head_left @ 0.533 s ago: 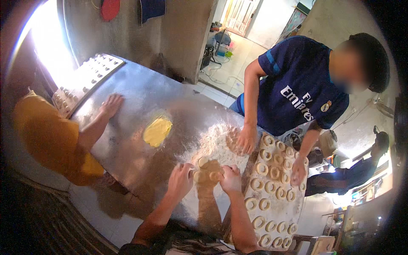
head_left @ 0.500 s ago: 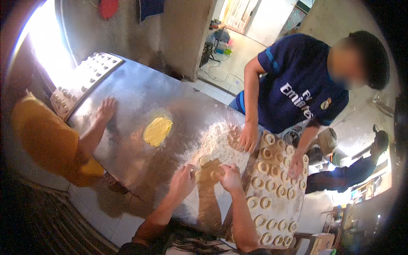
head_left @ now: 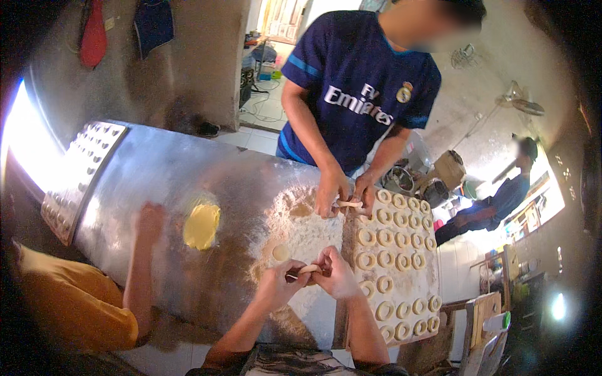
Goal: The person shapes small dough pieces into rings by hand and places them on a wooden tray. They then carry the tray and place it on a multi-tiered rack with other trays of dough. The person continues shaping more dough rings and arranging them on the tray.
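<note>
Between my left hand (head_left: 280, 285) and my right hand (head_left: 335, 277) is a piece of pale dough (head_left: 309, 269), its near edge rounded. Both hands pinch it just above the floury metal table; whether it has a hole is hidden by my fingers. A flat round dough disc (head_left: 281, 252) lies on the flour (head_left: 301, 233) just beyond my left hand. To the right, a floured board (head_left: 417, 282) bears rows of dough rings (head_left: 384, 259). Across the table, a co-worker's hands (head_left: 335, 195) hold another dough piece (head_left: 349, 204) near the board's far corner.
A soft yellow mound (head_left: 202, 227) sits on the metal table (head_left: 169, 169) left of the flour. Beside it rests the hand (head_left: 150, 220) of a person in an orange top. A tray of small rounded pieces (head_left: 88, 163) occupies the table's far left. Another person (head_left: 495, 207) stands at the back right.
The view has turned right. My hands have come closer together on the dough. The co-worker's hands, earlier apart over flour and board, now meet around a dough piece. The left person's hand has closed.
</note>
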The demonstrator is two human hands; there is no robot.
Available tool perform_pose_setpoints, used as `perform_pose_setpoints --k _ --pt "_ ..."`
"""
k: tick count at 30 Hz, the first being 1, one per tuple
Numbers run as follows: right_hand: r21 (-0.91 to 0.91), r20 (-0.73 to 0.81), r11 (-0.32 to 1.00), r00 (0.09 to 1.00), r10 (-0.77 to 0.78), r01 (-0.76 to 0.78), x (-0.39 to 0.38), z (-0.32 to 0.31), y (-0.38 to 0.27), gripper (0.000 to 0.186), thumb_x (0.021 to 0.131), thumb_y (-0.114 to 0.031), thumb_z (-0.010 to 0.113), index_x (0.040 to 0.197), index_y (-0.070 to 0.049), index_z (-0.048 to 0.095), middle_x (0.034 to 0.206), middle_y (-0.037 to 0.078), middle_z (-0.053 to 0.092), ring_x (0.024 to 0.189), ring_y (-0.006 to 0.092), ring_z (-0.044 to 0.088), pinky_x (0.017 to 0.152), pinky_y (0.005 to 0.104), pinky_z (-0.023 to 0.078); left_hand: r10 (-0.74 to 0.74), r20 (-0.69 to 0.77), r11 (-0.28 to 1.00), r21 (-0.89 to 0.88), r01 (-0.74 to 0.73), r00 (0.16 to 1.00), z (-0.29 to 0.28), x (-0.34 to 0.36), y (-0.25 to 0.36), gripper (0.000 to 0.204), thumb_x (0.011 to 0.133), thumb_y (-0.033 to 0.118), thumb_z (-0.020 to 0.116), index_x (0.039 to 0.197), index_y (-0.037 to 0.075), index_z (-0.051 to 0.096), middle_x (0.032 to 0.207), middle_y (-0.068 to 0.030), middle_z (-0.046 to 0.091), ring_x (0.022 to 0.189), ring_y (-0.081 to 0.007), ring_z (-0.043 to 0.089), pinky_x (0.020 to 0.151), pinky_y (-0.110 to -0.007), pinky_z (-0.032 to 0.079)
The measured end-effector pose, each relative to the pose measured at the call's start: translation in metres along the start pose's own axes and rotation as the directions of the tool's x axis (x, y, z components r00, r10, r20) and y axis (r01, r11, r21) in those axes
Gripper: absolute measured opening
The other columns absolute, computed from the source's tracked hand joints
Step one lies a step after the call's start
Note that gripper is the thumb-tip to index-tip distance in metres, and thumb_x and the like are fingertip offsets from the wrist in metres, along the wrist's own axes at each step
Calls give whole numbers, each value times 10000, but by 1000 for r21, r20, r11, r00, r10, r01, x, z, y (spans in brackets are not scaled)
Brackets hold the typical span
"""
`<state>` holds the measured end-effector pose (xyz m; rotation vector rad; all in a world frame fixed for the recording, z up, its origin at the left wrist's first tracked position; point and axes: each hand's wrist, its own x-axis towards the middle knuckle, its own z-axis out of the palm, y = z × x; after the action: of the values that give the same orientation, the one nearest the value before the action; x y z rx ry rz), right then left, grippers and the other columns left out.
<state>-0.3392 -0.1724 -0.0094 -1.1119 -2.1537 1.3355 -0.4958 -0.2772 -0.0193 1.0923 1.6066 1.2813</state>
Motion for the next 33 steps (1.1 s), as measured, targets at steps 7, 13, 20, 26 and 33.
perform_pose_setpoints --k 7,13,20,26,33 --pt "249 8 964 995 -100 95 9 29 8 575 901 -77 655 1425 -71 420 1110 91 572 968 159 590 828 335 501 279 -224 924 326 -198 934 14 9 -6 446 760 -124 573 1181 11 513 1208 -246 512 1202 -438 502 940 -462 451" --pt "768 6 639 997 -72 42 -10 24 27 294 972 -174 603 1243 -85 531 955 21 610 872 118 584 801 276 467 230 -244 912 -283 -296 942 31 9 -30 312 860 -18 580 1152 36 484 990 -139 598 984 -296 630 846 -429 508" --pt "255 -196 961 979 -60 110 -34 16 -3 394 1011 -352 552 1273 -58 522 667 22 556 607 120 513 564 280 385 4 -139 496 -860 -123 990 59 -6 -16 450 986 456 530 1182 62 436 750 -37 492 632 -150 558 613 -309 520" --pt "783 -16 620 998 -60 50 -49 -16 -7 681 1010 -362 557 1543 -94 230 661 -35 441 559 103 433 522 249 366 250 -86 955 -143 -261 964 87 -4 -4 628 1028 555 317 1278 -3 456 684 -62 558 562 -183 581 496 -308 436" --pt "726 -69 688 996 63 7 -71 -71 26 739 976 -226 558 1581 -87 158 711 -21 505 645 125 503 661 287 459 332 -70 938 133 -321 941 148 -4 11 367 1068 351 367 1122 25 526 745 -134 599 565 -242 571 530 -377 440"
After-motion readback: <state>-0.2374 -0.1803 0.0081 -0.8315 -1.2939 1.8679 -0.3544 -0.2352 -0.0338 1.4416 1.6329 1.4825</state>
